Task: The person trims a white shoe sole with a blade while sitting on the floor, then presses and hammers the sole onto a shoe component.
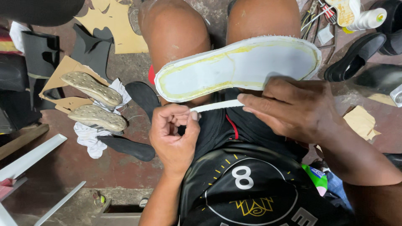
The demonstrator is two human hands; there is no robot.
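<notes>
Reddish concrete floor (83,167) spreads below the seated person, scattered with cardboard pieces (113,25), two studded soles (94,100) on a white cloth (90,138), flat black insoles (130,147) and a black shoe (356,56). Across the bare knees lies a white shoe sole (238,67), its upper face rimmed with yellowish glue, the edge rough and fibrous. Just below it runs a narrow white strip (215,106). Left hand (173,136) pinches one end of the strip between thumb and curled fingers; right hand (297,109) clamps the other end, fingers pressed against the sole's near edge. The strip stretches taut between both grips.
</notes>
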